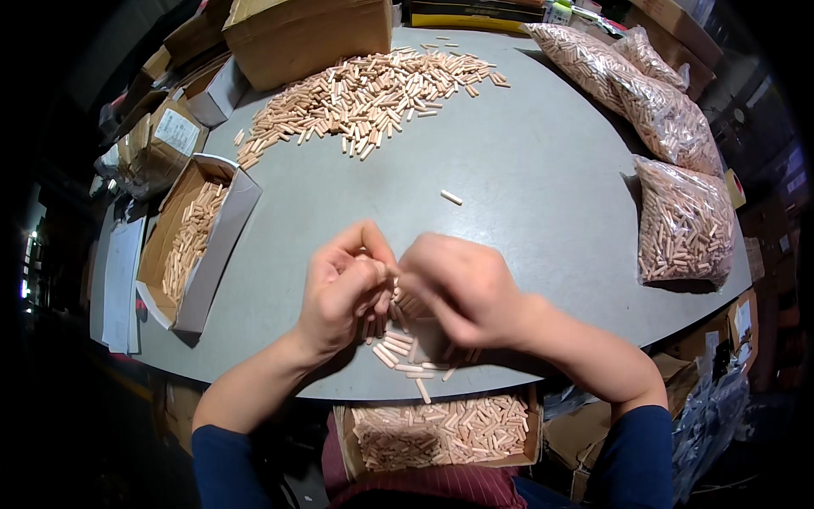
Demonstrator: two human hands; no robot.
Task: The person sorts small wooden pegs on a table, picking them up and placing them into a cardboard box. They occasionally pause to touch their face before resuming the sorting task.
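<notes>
My left hand (343,284) is closed in a pinch over the near middle of the grey table (543,178). A small pale piece that looks like the end of a wooden dowel shows at its fingertips. Close against it, my right hand (462,288) is curled and smeared by motion; whether its fingertips hold anything is hidden. Beneath both hands lies a loose group of short wooden dowels (394,348), partly covered by the fingers. A single pale dowel (451,197) lies beyond my right hand.
A large dowel heap (365,97) spreads before a cardboard box (309,38). An open carton (233,229) of dowels stands at left, and another box (534,433) of them sits below the table edge. Clear bags of dowels (685,225) line the right side.
</notes>
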